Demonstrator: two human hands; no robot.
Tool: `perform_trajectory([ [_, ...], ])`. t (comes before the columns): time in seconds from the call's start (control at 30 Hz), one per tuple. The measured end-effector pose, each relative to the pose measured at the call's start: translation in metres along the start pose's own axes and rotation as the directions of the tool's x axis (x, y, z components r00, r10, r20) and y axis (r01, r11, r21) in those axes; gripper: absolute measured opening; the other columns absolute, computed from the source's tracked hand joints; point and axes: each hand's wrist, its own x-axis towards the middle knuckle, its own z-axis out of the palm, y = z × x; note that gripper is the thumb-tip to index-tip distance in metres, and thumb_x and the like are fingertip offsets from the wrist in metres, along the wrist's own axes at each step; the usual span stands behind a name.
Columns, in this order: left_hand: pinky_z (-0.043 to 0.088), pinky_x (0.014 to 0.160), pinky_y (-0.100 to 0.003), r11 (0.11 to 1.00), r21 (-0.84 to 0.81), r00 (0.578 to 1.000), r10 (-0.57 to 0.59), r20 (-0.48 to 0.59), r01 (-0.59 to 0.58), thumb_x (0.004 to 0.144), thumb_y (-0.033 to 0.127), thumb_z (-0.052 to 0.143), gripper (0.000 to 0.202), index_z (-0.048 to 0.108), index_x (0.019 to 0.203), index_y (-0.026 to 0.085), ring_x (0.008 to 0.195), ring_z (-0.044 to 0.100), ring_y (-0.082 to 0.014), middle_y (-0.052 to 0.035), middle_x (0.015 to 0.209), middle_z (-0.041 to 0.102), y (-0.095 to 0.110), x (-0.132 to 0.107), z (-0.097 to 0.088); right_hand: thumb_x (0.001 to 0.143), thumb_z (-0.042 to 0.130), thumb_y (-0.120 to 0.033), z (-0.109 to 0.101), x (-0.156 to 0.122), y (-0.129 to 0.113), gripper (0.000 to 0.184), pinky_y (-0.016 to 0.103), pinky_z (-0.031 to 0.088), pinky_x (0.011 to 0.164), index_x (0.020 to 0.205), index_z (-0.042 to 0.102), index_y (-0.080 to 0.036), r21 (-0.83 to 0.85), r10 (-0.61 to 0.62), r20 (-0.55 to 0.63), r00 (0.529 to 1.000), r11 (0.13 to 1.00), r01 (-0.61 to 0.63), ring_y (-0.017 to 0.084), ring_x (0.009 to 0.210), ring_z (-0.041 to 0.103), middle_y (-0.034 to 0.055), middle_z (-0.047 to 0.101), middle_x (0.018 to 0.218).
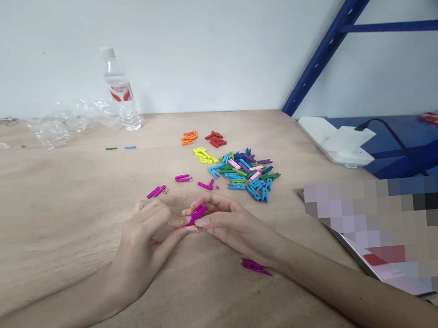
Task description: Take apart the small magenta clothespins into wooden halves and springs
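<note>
Now the left hand [143,235] and the right hand [237,223] together pinch a magenta peg [197,214] by fingertips, nearer than the peg heap [232,176]. Probably it is light and stiff, slightly slippery; its flat sides seem safest to hold.

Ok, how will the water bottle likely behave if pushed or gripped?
The bottle may tip easily, being tall and narrow. Once down, its round body would probably roll. It looks like clear, ribbed plastic, so it could give under a firm squeeze.
</note>
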Motion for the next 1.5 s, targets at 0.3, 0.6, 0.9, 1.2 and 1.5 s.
perform_trajectory([
  [0.3, 0.038, 0.074, -0.034, 0.998, 0.044, 0.999, 0.037, -0.011, -0.037, 0.086, 0.021, 0.06, 0.008, 0.056, 0.079, 0.021, 0.071, 0.056, -0.015, 0.0026, 0.077, 0.065, 0.001, 0.0, -0.002, 0.075, 0.057, -0.006, 0.004, -0.002, 0.001, 0.021, 0.03, 0.042, 0.089, 0.09, 0.065, -0.018, -0.006, -0.048, -0.044, 0.998, 0.999, 0.048, 0.013, 0.091, 0.058, 0.0025, 0.064, 0.093],
  [0.6, 0.036, 0.074, -0.037, 0.967, 0.215, 0.989, 0.119, 0.089, -0.136, 0.088, 0.017, 0.054, 0.007, 0.059, 0.086, 0.022, 0.076, 0.057, -0.0184, -0.0015, 0.088, 0.068, -0.004, 0.0, -0.003, 0.071, 0.062, -0.009, 0.002, 0.0, 0.001, 0.019, 0.032, 0.044, 0.085, 0.087, 0.065, -0.02, -0.124, -0.051, -0.097, 0.994, 0.992, 0.039, 0.015, 0.086, 0.059, 0.0006, 0.064, 0.088],
  [0.9, 0.036, 0.074, -0.036, 0.975, 0.18, 0.986, 0.107, 0.128, -0.129, 0.089, 0.016, 0.053, 0.011, 0.061, 0.084, 0.022, 0.075, 0.057, -0.018, -0.0016, 0.084, 0.067, 0.002, -0.003, 0.0, 0.071, 0.06, -0.008, 0.002, -0.003, 0.002, 0.013, 0.024, 0.043, 0.072, 0.076, 0.06, -0.019, -0.272, -0.005, -0.164, 0.986, 0.961, -0.04, 0.01, 0.075, 0.057, -0.002, 0.064, 0.08],
  [1.2, 0.047, 0.071, -0.031, 0.953, -0.186, 0.966, -0.217, 0.14, 0.241, 0.085, 0.032, 0.059, 0.01, 0.063, 0.084, 0.023, 0.078, 0.061, -0.0177, 0.0008, 0.084, 0.068, -0.001, 0.003, 0.001, 0.079, 0.057, -0.011, 0.006, -0.007, -0.012, 0.013, 0.025, 0.045, 0.075, 0.088, 0.061, -0.019, -0.485, -0.063, -0.088, 0.994, 0.874, 0.012, 0.011, 0.08, 0.059, -0.0012, 0.063, 0.085],
  [1.5, 0.045, 0.067, -0.026, 0.823, -0.408, 0.919, -0.349, 0.183, 0.394, 0.091, 0.034, 0.05, 0.016, 0.06, 0.087, 0.021, 0.076, 0.058, -0.0143, 0.0005, 0.082, 0.063, 0.002, 0.007, 0.001, 0.077, 0.069, -0.024, 0.006, -0.013, -0.012, 0.022, 0.03, 0.052, 0.077, 0.096, 0.058, -0.024, -0.81, -0.437, 0.081, 0.896, 0.494, 0.314, 0.015, 0.081, 0.062, 0.0014, 0.063, 0.094],
])
